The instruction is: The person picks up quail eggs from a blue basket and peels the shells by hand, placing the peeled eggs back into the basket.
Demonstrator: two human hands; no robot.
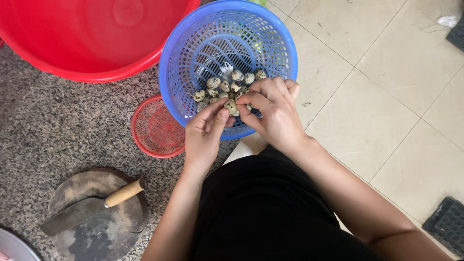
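Both hands meet over the near rim of the round blue perforated plastic basket. The left hand and the right hand pinch one small speckled quail egg between thumbs and fingertips, so each hand is closed on that same egg, not released.

The likely trouble, judged from this grip, is pressure. The shell looks thin, and four or five fingertips bear on it from opposite sides; a squeeze slightly too firm could crush it. A slip would drop it onto the heap of speckled quail eggs lying just beyond, at twelve o'clock from the fingers, and could crack one there. The basket sits partly on the edge of the speckled grey granite slab and partly over the pale tiled floor; weight on its near rim might tip it.

The held egg lies at the very fingertips, at one o'clock from the left hand's middle and at ten o'clock from the right's. A small red mesh plastic strainer sits at nine o'clock from the left hand, touching the basket's underside; whether they overlap I cannot tell.
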